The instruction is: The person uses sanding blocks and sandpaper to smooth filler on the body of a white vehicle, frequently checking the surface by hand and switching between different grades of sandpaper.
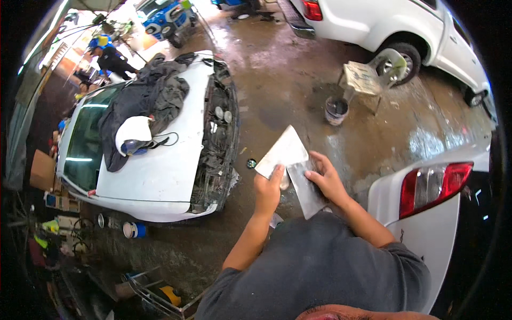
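Note:
In front of my chest, my left hand (268, 188) pinches a cream-coloured sheet (286, 149) at its lower edge, thumb on top. The sheet tapers to a point at its far end and looks like the backing of sandpaper. My right hand (325, 180) grips a dark grey sheet (307, 193), its thumb across the face and its fingers partly hidden behind. This grey sheet hangs down toward my shirt and looks like sandpaper. Both sheets meet between my hands; I cannot tell whether they are one folded piece. Something small and pale shows beside my left thumb.
To my left a white car (144, 181) bears dark cloth (160, 88) and a white welding helmet (133, 133). Ahead, a bucket (336, 110) stands by a plastic chair (368, 77). A red tail light (434, 189) is close at my right. A person (113, 63) stands far left.

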Demonstrator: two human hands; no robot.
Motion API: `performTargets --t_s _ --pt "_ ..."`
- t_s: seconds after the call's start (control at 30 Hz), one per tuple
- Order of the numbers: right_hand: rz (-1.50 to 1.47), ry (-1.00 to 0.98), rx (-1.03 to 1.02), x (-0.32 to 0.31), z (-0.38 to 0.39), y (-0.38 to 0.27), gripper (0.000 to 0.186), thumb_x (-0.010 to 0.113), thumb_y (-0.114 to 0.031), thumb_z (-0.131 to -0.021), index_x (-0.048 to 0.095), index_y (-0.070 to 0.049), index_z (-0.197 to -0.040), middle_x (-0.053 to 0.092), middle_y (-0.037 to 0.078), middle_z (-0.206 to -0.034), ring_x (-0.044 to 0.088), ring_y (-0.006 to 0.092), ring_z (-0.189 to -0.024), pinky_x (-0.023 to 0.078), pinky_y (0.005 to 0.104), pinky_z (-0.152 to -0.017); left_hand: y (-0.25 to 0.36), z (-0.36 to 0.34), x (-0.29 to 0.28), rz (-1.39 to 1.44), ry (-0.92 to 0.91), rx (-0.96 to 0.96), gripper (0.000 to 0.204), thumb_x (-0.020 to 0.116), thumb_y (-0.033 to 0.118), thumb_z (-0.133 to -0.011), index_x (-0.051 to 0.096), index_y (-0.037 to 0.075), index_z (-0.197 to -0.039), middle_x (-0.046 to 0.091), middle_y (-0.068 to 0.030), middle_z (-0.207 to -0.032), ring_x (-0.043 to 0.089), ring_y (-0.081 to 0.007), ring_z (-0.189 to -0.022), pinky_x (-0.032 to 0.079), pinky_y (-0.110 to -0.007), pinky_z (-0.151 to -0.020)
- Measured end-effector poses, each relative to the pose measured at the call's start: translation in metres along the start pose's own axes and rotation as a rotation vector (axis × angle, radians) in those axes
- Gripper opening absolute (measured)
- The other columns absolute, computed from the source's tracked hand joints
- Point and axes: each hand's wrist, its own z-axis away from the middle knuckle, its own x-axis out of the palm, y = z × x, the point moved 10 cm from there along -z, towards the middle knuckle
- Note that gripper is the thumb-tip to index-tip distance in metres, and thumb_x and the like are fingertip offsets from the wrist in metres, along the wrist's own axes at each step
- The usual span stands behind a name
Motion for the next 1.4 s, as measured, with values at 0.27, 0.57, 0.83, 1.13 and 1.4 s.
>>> performTargets --t_s 0.27,0.57,0.83,1.13,1.4 --pt "-0.505 -0.023 0.500 -0.004 -0.001 0.010 0.043 0.070 -0.033 -0.093 0.059 -0.006 -0.125 0.068 0.006 -0.111 0.067 0.0162 -0.096 0.056 0.0330 -0.083 -0.016 0.022 0.047 0.713 -0.167 -0.253 0.039 0.056 0.013 -0.101 0.049 -0.002 -0.136 0.062 -0.0121 -0.128 0.063 -0.0238 -0.112 0.052 -0.039 -0.094" --pt "-0.196 -0.105 0.405 -0.036 -0.006 -0.029 0.044 0.071 -0.028 -0.092 0.060 0.001 -0.123 0.070 0.005 -0.106 0.065 0.0133 -0.092 0.053 0.0305 -0.081 -0.065 0.039 0.044 0.296 -0.487 -0.470 0.029 0.061 0.026 -0.101 0.069 -0.002 -0.103 0.072 -0.0057 -0.101 0.066 -0.0140 -0.094 0.052 -0.031 -0.084" --pt "0.232 -0.370 0.408 -0.038 0.001 -0.034 0.042 0.071 -0.031 -0.094 0.064 0.003 -0.118 0.070 0.003 -0.097 0.063 0.0101 -0.084 0.051 0.0288 -0.073 -0.072 0.029 0.033 -0.118 -0.610 -0.463 0.027 0.072 0.025 -0.094 0.070 0.002 -0.080 0.065 0.0011 -0.075 0.055 -0.0064 -0.071 0.044 -0.025 -0.068" --pt "0.313 -0.449 0.385 -0.044 0.006 -0.028 0.044 0.071 -0.034 -0.094 0.065 0.003 -0.117 0.069 0.001 -0.095 0.059 0.0094 -0.083 0.049 0.0290 -0.075 -0.061 0.001 0.016 0.011 -0.373 -0.344 0.026 0.070 0.024 -0.096 0.072 0.002 -0.084 0.068 -0.0017 -0.078 0.058 -0.0077 -0.072 0.044 -0.024 -0.068" --pt "-0.067 -0.072 0.319 -0.078 0.003 -0.019 0.043 0.070 -0.030 -0.093 0.062 0.000 -0.123 0.069 0.004 -0.106 0.064 0.0133 -0.090 0.052 0.0299 -0.080 -0.046 -0.015 -0.007 0.170 -0.077 -0.234 0.030 0.057 0.028 -0.104 0.072 0.003 -0.107 0.075 -0.0079 -0.105 0.068 -0.0121 -0.091 0.051 -0.026 -0.077"
